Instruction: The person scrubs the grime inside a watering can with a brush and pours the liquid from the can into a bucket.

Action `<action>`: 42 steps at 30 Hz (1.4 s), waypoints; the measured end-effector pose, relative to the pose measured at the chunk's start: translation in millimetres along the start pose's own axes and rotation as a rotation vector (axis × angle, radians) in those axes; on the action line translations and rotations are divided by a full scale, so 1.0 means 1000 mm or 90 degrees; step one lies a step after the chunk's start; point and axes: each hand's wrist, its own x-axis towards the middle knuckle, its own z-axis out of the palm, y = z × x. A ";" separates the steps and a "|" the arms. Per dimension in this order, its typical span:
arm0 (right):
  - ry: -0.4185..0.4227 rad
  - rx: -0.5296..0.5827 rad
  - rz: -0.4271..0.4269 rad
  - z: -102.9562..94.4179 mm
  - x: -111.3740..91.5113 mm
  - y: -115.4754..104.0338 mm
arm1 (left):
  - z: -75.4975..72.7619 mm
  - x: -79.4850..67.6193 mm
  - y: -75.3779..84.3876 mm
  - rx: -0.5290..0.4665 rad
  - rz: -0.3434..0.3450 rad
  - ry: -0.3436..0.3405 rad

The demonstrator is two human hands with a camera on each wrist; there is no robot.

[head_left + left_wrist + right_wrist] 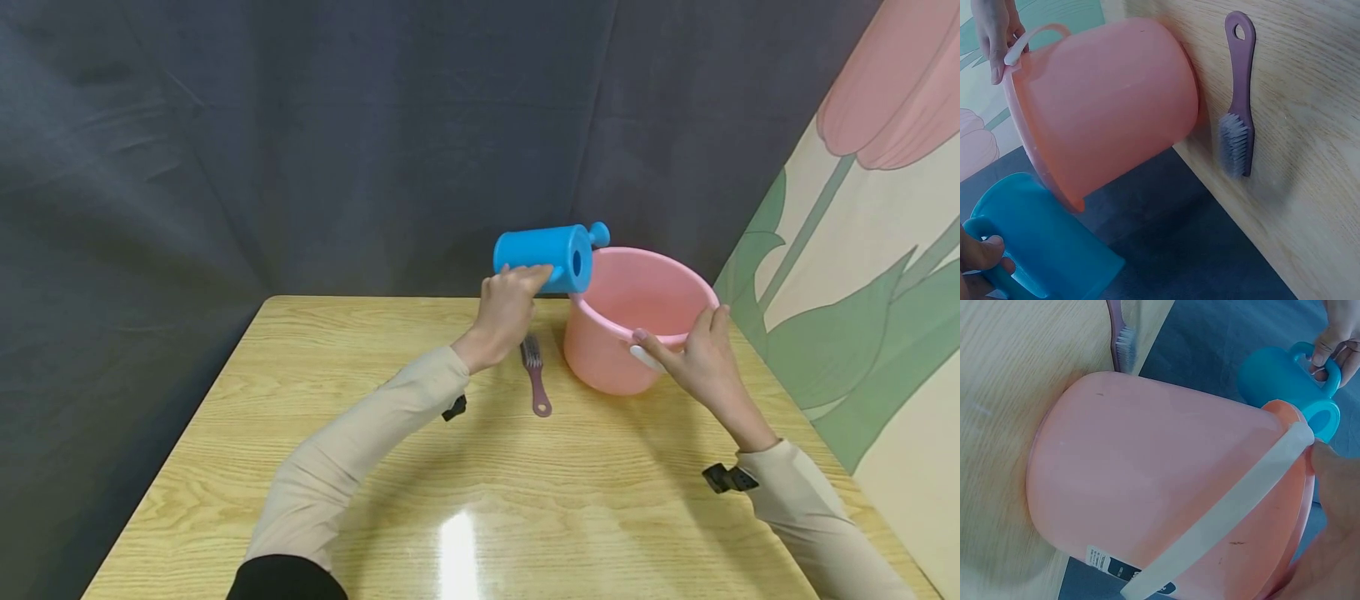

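Note:
A blue watering can (542, 252) lies tipped on its side in the air, its opening and spout towards the right. My left hand (504, 310) grips it by the handle; the curled fingers show in the left wrist view. Just right of it is a pink bucket (611, 354) on the table, with the can's mouth beside its left rim. My right hand (705, 358) holds the bucket's near right rim, thumb and fingers spread along it. The bucket's white handle (1222, 515) hangs down its outer side. Whether water runs from the can cannot be seen.
A purple-handled brush (537, 379) lies on the wooden table (360, 517), left of the bucket. Behind the table hangs a dark cloth (390, 150). On the right stands a wall (862, 308) painted with tulips, close to the table's edge.

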 end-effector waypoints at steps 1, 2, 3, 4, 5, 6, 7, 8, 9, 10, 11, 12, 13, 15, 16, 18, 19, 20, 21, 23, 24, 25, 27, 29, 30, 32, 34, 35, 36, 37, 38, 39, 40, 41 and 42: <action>-0.003 0.000 0.001 0.000 0.000 0.000 | 0.000 0.000 0.000 0.001 0.001 0.000; -0.007 -0.001 0.004 0.000 0.000 0.000 | 0.000 0.001 0.001 0.001 0.003 -0.001; -0.010 -0.001 0.006 -0.001 0.000 0.000 | 0.000 0.001 0.001 0.002 0.004 -0.002; -0.013 -0.002 0.008 -0.001 0.000 0.000 | 0.000 0.002 0.001 0.004 0.005 -0.003; -0.015 -0.001 0.009 -0.001 0.000 0.000 | 0.000 0.002 0.001 0.006 0.007 -0.006; -0.016 -0.002 0.010 -0.002 -0.001 0.001 | 0.000 0.003 0.002 0.011 0.008 -0.010; -0.016 -0.003 0.010 -0.002 -0.001 0.001 | 0.000 0.003 0.002 0.015 0.009 -0.015; -0.017 -0.003 0.011 -0.002 -0.001 0.001 | 0.000 0.004 0.003 0.020 0.011 -0.018; -0.017 -0.002 0.010 -0.002 -0.001 0.001 | 0.000 0.004 0.003 0.026 0.012 -0.022; -0.017 -0.001 0.010 -0.003 -0.001 0.001 | 0.000 0.004 0.003 0.030 0.013 -0.027; -0.018 -0.001 0.011 -0.003 -0.002 0.001 | 0.000 0.005 0.004 0.035 0.015 -0.030; -0.019 -0.002 0.011 -0.003 -0.002 0.002 | 0.000 0.005 0.004 0.040 0.018 -0.034; -0.021 -0.001 0.011 -0.003 -0.002 0.002 | 0.000 0.005 0.005 0.046 0.022 -0.036; -0.023 0.000 0.012 -0.003 -0.002 0.003 | 0.000 0.006 0.006 0.061 0.029 -0.039; -0.023 -0.001 0.012 -0.003 -0.002 0.003 | 0.000 0.006 0.006 0.067 0.034 -0.038; -0.023 -0.001 0.012 -0.002 -0.002 0.003 | 0.000 0.006 0.007 0.079 0.044 -0.034; -0.022 -0.001 0.011 -0.002 -0.002 0.004 | 0.000 0.007 0.007 0.084 0.049 -0.032; -0.021 -0.001 0.010 -0.002 -0.002 0.004 | 0.000 0.007 0.007 0.088 0.052 -0.031; -0.018 -0.002 0.008 -0.002 -0.002 0.004 | 0.000 0.008 0.007 0.092 0.055 -0.029; -0.016 -0.003 0.004 -0.002 -0.002 0.004 | 0.001 0.008 0.008 0.099 0.061 -0.026; -0.014 -0.004 0.002 -0.002 -0.002 0.004 | 0.000 0.009 0.009 0.105 0.063 -0.025; -0.012 -0.005 0.002 -0.002 -0.002 0.004 | 0.000 0.009 0.009 0.111 0.065 -0.024; -0.009 -0.004 -0.001 -0.002 -0.002 0.004 | 0.001 0.009 0.010 0.123 0.067 -0.024; -0.009 -0.003 0.000 -0.002 -0.002 0.004 | 0.001 0.010 0.010 0.133 0.070 -0.023; -0.010 -0.002 0.001 -0.003 -0.002 0.004 | 0.001 0.010 0.011 0.138 0.070 -0.024; -0.010 -0.002 0.004 -0.003 -0.002 0.004 | 0.001 0.010 0.011 0.146 0.071 -0.026; -0.013 -0.004 0.007 -0.003 -0.002 0.005 | 0.001 0.010 0.012 0.154 0.072 -0.027; -0.013 -0.005 0.008 -0.003 -0.002 0.005 | 0.000 0.010 0.012 0.158 0.074 -0.028; -0.013 -0.006 0.008 -0.003 -0.002 0.005 | 0.000 0.010 0.012 0.161 0.075 -0.029; -0.012 -0.006 0.007 -0.002 -0.001 0.005 | 0.000 0.010 0.013 0.165 0.076 -0.030; -0.012 -0.005 0.007 -0.002 -0.001 0.005 | 0.000 0.010 0.013 0.169 0.078 -0.031; -0.012 -0.005 0.006 -0.002 -0.002 0.005 | 0.000 0.010 0.013 0.171 0.079 -0.033; -0.012 -0.004 0.005 -0.002 -0.002 0.005 | 0.000 0.010 0.014 0.174 0.080 -0.034; -0.011 -0.003 0.004 -0.002 -0.002 0.005 | 0.000 0.010 0.014 0.177 0.082 -0.034; -0.010 -0.001 0.003 -0.002 -0.002 0.005 | 0.000 0.010 0.015 0.181 0.084 -0.035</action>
